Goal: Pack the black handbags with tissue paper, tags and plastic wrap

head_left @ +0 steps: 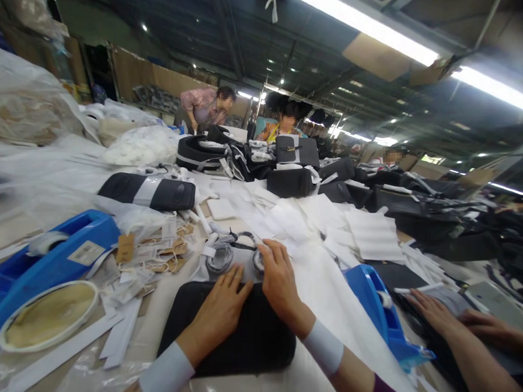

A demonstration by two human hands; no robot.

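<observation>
A black bag (234, 343) lies flat on the work table in front of me, with a grey section and two coiled, wrapped straps (220, 258) at its far end. My left hand (221, 306) rests on the bag's upper part, fingers spread and reaching the grey section. Beside the right-hand coil, my right hand (281, 280) touches the bag's far edge with its fingers fairly straight; part of that coil is hidden behind the fingers. Both wrists wear pale bands.
Blue tape dispensers (84, 243) stand left and right. A round dish (48, 315), paper tags (172, 247) and white strips lie left. White sheets (373, 234) and black bags (289, 183) are beyond. A co-worker's hands (438, 315) work at right; people stand farther back.
</observation>
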